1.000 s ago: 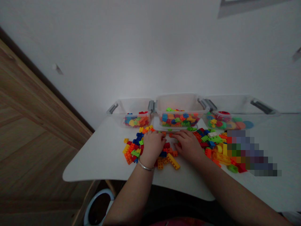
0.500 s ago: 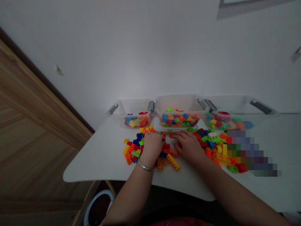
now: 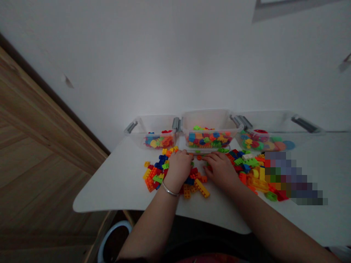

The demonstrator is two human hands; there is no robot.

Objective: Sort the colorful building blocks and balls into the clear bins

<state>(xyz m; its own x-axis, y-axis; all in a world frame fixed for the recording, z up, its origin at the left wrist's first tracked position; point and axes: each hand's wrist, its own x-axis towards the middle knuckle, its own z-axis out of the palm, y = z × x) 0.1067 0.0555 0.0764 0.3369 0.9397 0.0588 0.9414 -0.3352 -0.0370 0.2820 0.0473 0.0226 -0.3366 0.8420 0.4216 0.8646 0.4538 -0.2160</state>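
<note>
My left hand [image 3: 179, 166], with a silver bangle at its wrist, is over the loose pile of toy building bricks. Its fingers curl inward and downward, and whatever they grip is hidden. Facing it, my right hand [image 3: 221, 168] has its fingers stretched to the left, the thumb apart below them. By its fingertips lies a small orange brick [image 3: 199, 157]; I cannot tell whether they touch. Between and below the hands are a long yellow brick [image 3: 202, 188] and a dark blue brick [image 3: 189, 180]. Blue bricks [image 3: 161, 160] and orange bricks [image 3: 149, 182] lie left of my left hand.
Behind the hands stand a clear middle bin [image 3: 212, 126] of bricks, a left bin [image 3: 134, 138] and a right bin [image 3: 290, 126] with mixed toy pieces. More bricks [image 3: 255, 175] spread right, beside a pixelated patch. The white table [image 3: 109, 190] meets the wall.
My left hand has shifted slightly up, its fingers reaching a little farther forward. My right hand and the bricks look nearly unchanged.
</note>
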